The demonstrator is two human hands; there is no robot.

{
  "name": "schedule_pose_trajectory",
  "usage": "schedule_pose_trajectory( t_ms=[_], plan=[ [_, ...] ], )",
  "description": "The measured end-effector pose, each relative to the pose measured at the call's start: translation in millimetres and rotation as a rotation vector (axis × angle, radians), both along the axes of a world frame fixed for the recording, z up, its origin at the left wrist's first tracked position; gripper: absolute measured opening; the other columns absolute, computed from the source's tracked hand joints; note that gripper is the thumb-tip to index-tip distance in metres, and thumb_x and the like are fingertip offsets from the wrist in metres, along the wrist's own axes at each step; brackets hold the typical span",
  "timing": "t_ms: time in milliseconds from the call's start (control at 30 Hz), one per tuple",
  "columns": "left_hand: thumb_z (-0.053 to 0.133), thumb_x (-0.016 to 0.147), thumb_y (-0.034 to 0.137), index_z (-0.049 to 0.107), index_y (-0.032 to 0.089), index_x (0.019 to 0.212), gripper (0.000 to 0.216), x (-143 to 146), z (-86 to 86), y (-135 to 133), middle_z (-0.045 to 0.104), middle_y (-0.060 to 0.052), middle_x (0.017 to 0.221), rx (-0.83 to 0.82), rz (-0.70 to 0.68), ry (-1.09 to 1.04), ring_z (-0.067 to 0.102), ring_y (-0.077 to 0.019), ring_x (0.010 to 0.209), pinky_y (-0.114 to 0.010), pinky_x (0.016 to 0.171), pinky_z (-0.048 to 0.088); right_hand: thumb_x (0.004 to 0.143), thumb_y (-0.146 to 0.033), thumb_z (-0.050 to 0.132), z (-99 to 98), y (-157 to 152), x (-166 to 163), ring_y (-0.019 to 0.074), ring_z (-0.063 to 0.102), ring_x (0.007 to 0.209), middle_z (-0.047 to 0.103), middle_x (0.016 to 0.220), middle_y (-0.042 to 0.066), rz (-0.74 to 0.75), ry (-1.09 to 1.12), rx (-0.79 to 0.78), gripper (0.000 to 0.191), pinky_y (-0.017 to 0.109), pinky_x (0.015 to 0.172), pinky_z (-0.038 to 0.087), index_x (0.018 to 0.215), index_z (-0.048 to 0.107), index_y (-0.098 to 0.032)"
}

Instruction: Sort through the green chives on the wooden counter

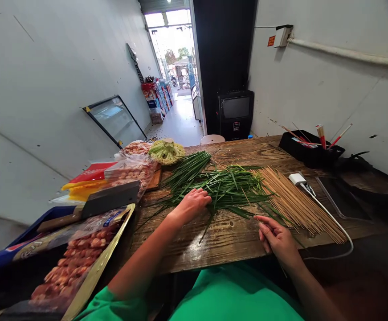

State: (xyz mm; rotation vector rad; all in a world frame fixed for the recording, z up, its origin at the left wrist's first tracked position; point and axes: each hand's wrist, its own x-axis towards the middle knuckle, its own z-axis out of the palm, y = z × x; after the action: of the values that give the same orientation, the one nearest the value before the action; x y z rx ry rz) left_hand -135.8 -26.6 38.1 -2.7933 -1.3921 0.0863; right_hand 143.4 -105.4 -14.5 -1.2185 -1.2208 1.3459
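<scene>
A loose heap of green garlic chives (229,183) lies across the middle of the wooden table (194,249), with a tidier bunch (197,165) behind it on the left. My left hand (194,204) rests at the heap's near left edge, its fingers curled down onto the leaves; the fingertips are partly hidden. Between the thumb and fingers of my right hand (276,240) is a thin bamboo skewer (249,201), its far end over the chives and its near end showing below the hand. Many more bamboo skewers (300,207) lie spread to the right.
Cauliflower (167,152), bagged meat (136,171) and a cleaver (111,199) are on the left, near a blue crate (56,212) with packed meat (76,258). On the right are a white charger (297,179) with cable, a tablet-like dark slab (342,196) and a black box (310,149) of sticks.
</scene>
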Motion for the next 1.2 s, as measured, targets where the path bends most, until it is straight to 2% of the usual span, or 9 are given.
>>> schedule_pose_trajectory(
  t_ms=[133, 267, 333, 467, 533, 600, 667, 767, 1200],
  plan=[
    [0.058, 0.079, 0.023, 0.066, 0.020, 0.080, 0.009, -0.6, 6.2, 1.2, 0.060, -0.005, 0.092, -0.036, -0.032, -0.062, 0.051, -0.0212, 0.095, -0.034, 0.087, 0.035, 0.078, -0.049, 0.058, 1.6, 0.4, -1.2, 0.0041, 0.036, 0.031, 0.049, 0.052, -0.007, -0.005, -0.014, -0.014, 0.042, 0.018, 0.030, 0.027, 0.102, 0.060, -0.016],
    [0.055, 0.080, 0.022, 0.068, 0.019, 0.082, 0.014, 7.6, 12.4, 4.1, 0.065, -0.004, 0.088, -0.165, -0.030, -0.391, 0.057, -0.0162, 0.085, -0.029, 0.082, 0.039, 0.080, -0.047, 0.055, 0.8, -3.1, -2.1, 0.0048, 0.034, 0.030, 0.047, 0.049, -0.008, 0.011, -0.048, -0.016, 0.044, 0.018, 0.030, 0.028, 0.108, 0.057, -0.014],
    [0.055, 0.079, 0.024, 0.067, 0.016, 0.084, 0.015, 21.7, 12.1, 8.1, 0.066, -0.004, 0.080, -0.299, 0.078, -0.643, 0.058, -0.0138, 0.074, -0.025, 0.071, 0.042, 0.080, -0.044, 0.055, -0.8, -4.5, -2.4, 0.0051, 0.033, 0.030, 0.045, 0.047, -0.008, 0.005, -0.070, 0.005, 0.043, 0.018, 0.030, 0.027, 0.110, 0.057, -0.014],
    [0.059, 0.074, 0.026, 0.063, 0.011, 0.084, 0.019, 63.0, 3.7, 22.5, 0.065, -0.003, 0.067, -0.736, 0.310, -1.111, 0.053, -0.0084, 0.053, -0.021, 0.054, 0.041, 0.081, -0.042, 0.055, -3.6, -5.2, -4.6, 0.0059, 0.036, 0.033, 0.043, 0.043, -0.008, -0.066, -0.076, 0.075, 0.036, 0.018, 0.033, 0.028, 0.102, 0.063, -0.014],
    [0.062, 0.070, 0.024, 0.064, 0.010, 0.085, 0.020, 81.3, -1.9, 30.1, 0.064, -0.002, 0.065, -0.819, 0.380, -1.252, 0.050, -0.0063, 0.049, -0.019, 0.051, 0.039, 0.083, -0.042, 0.054, -2.7, -5.5, -6.2, 0.0073, 0.040, 0.035, 0.046, 0.043, -0.006, -0.093, -0.104, 0.087, 0.036, 0.018, 0.034, 0.031, 0.103, 0.064, -0.014],
    [0.064, 0.067, 0.023, 0.064, 0.010, 0.085, 0.022, 93.3, -7.3, 35.3, 0.064, -0.002, 0.065, -0.806, 0.426, -1.322, 0.049, -0.0054, 0.047, -0.018, 0.049, 0.038, 0.084, -0.040, 0.053, -0.2, -6.2, -7.9, 0.0118, 0.055, 0.045, 0.058, 0.052, -0.001, -0.111, -0.166, 0.118, 0.037, 0.021, 0.042, 0.043, 0.107, 0.064, -0.014],
    [0.065, 0.067, 0.023, 0.065, 0.010, 0.085, 0.022, 98.7, -12.2, 37.6, 0.064, -0.002, 0.066, -0.776, 0.439, -1.341, 0.050, -0.0054, 0.047, -0.017, 0.047, 0.036, 0.084, -0.037, 0.053, 2.4, -6.8, -9.6, 0.0183, 0.067, 0.071, 0.070, 0.077, 0.006, -0.124, -0.226, 0.172, 0.035, 0.026, 0.061, 0.053, 0.109, 0.065, -0.015],
    [0.063, 0.068, 0.026, 0.066, 0.010, 0.084, 0.022, 99.0, -18.3, 37.3, 0.065, -0.002, 0.067, -0.726, 0.427, -1.351, 0.051, -0.0060, 0.049, -0.017, 0.046, 0.037, 0.085, -0.034, 0.052, 3.4, -6.5, -11.8, 0.0229, 0.065, 0.096, 0.069, 0.108, 0.010, -0.133, -0.278, 0.221, 0.034, 0.034, 0.083, 0.053, 0.110, 0.066, -0.017],
    [0.060, 0.071, 0.031, 0.069, 0.011, 0.084, 0.025, 99.5, -20.8, 35.5, 0.067, -0.003, 0.068, -0.579, 0.365, -1.253, 0.050, -0.0079, 0.052, -0.019, 0.048, 0.037, 0.086, -0.032, 0.049, 3.9, -5.6, -13.6, 0.0227, 0.063, 0.103, 0.067, 0.113, 0.011, -0.159, -0.365, 0.242, 0.036, 0.034, 0.089, 0.052, 0.112, 0.065, -0.014]
  ],
)
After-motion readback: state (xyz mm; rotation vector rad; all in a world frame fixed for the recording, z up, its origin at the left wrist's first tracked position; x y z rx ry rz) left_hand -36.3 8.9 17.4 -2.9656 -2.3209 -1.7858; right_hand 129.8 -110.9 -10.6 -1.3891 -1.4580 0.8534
